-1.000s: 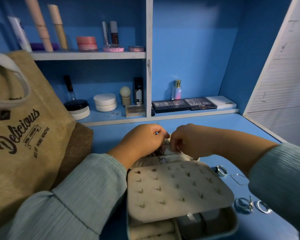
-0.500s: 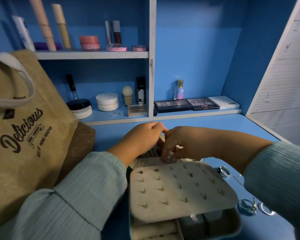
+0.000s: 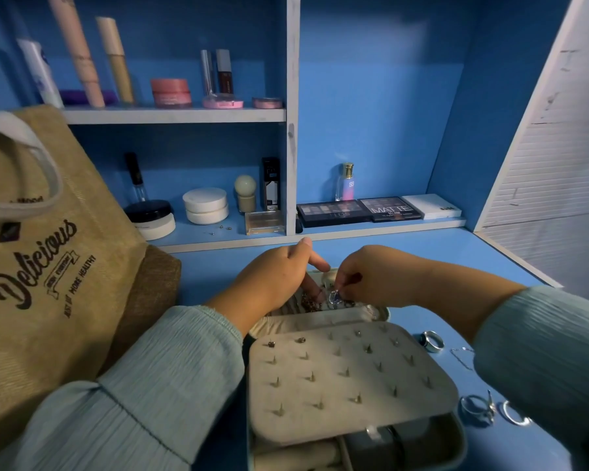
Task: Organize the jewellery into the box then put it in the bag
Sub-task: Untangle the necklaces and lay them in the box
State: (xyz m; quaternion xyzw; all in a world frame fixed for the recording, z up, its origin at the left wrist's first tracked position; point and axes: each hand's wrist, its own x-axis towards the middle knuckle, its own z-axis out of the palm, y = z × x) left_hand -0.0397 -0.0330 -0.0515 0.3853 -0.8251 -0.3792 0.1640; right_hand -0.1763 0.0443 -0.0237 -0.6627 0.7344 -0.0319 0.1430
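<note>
A beige jewellery box (image 3: pixel 351 436) lies open on the blue desk, its earring panel (image 3: pixel 347 379) studded with several small posts and two earrings at its top left. Behind the panel is the box's far section (image 3: pixel 371 312), where a chain lies. My right hand (image 3: pixel 371 277) pinches a small silver piece (image 3: pixel 334 295) over that section. My left hand (image 3: pixel 272 280) rests beside it, fingers spread and touching the section's lining. A tan jute bag (image 3: pixel 48 266) printed "Delicious" stands at the left.
Loose silver rings (image 3: pixel 432 341) (image 3: pixel 475 407) (image 3: pixel 515 414) and a thin chain (image 3: pixel 463 356) lie on the desk right of the box. Shelves behind hold cosmetics, eyeshadow palettes (image 3: pixel 357 210) and a few tiny earrings (image 3: pixel 220 229). A white slatted panel (image 3: pixel 551 147) leans at the right.
My hands have parted slightly. The left fingers have spread open, and the right hand has shifted right, now pinching the silver piece over the far section.
</note>
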